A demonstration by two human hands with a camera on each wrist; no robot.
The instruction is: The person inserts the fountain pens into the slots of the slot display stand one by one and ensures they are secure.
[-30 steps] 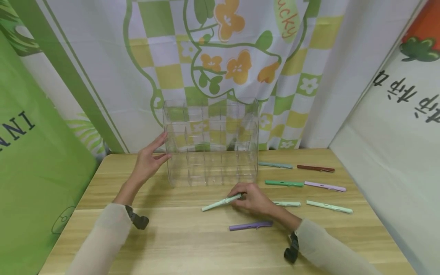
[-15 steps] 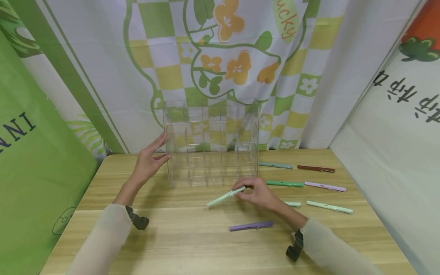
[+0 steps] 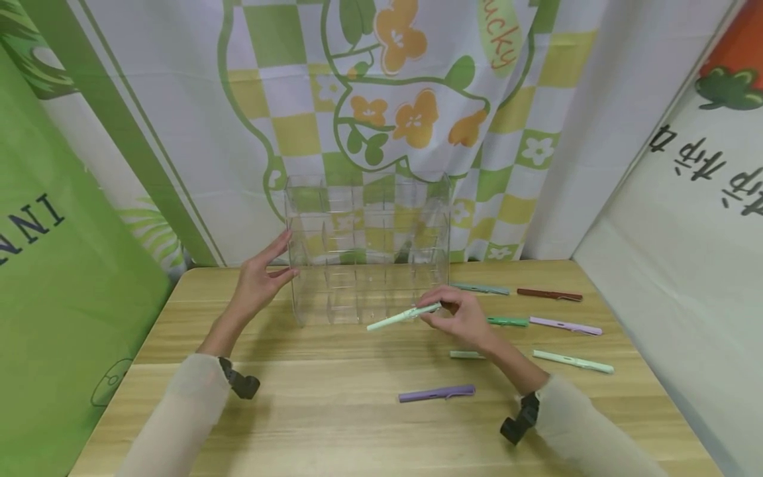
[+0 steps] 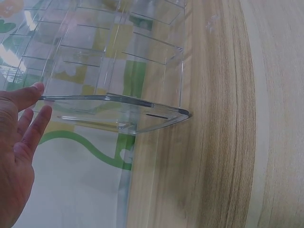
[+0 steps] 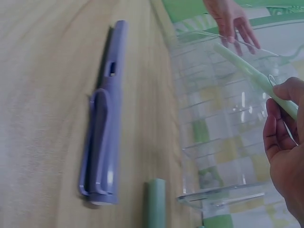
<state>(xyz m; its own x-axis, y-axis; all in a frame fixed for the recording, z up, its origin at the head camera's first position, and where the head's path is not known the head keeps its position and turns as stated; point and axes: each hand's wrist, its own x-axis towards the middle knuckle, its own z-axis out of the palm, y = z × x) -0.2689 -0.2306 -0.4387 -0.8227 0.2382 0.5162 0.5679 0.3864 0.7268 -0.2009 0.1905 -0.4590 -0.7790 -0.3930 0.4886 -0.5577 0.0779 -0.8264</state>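
In the head view my left hand [image 3: 257, 281] touches the left side panel of a clear acrylic organizer [image 3: 369, 265], its fingers fairly straight and spread. The left wrist view has the thumb and fingertips right at that panel's edge [image 4: 109, 99]. My right hand [image 3: 459, 318] pinches a pale green pen [image 3: 399, 318] near its clip end, in front of the organizer's lower right part. The pen's free end points left and slightly down. In the right wrist view thumb and fingers [image 5: 287, 114] grip the pen by its clip, partly hiding that end.
A purple pen [image 3: 437, 393] lies nearest on the wooden table [image 3: 286, 424]. Right of the organizer lie a green pen [image 3: 508, 322], a lilac pen [image 3: 565, 325], a brown pen [image 3: 548, 294], a teal pen [image 3: 481, 289] and two pale green ones, one partly under the right forearm. A patterned curtain [image 3: 256, 132] hangs behind.
My right hand has moved up and to the right, lifting the pale green pen closer to the organizer's front. The left hand stays at the side panel.
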